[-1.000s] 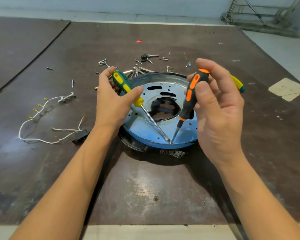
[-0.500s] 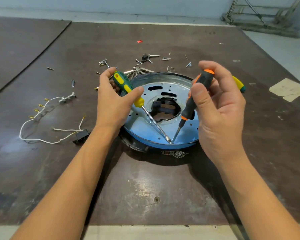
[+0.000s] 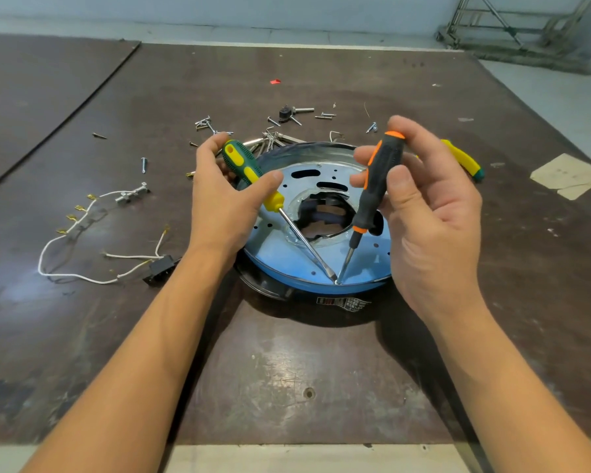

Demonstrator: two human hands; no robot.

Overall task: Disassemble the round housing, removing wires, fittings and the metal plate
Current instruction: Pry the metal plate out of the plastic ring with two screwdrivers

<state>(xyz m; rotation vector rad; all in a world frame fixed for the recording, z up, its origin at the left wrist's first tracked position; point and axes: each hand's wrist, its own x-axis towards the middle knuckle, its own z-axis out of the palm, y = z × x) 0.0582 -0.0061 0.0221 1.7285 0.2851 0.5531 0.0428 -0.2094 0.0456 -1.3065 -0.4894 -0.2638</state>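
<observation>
The round housing (image 3: 280, 291) lies flat mid-table, with the shiny metal plate (image 3: 287, 254), holed in the middle, seated in its top. My left hand (image 3: 226, 206) grips a green-and-yellow screwdriver (image 3: 249, 172). Its blade slants down to the plate's near rim. My right hand (image 3: 430, 213) pinches a black-and-orange screwdriver (image 3: 376, 186) held almost upright. Both tips meet at one spot on the near rim. White wires (image 3: 82, 233) with brass terminals and a black switch lie loose to the left.
Several loose screws and small fittings (image 3: 287, 114) are scattered behind the housing. A second green-and-yellow handle (image 3: 464, 160) shows behind my right hand. Pale tape patches (image 3: 567, 174) mark the dark table (image 3: 287, 370) at right. A metal frame (image 3: 512, 18) stands at the far right.
My right hand has shifted its fingers along the orange screwdriver handle, turning it slightly. The left hand, the housing and both tips have stayed put.
</observation>
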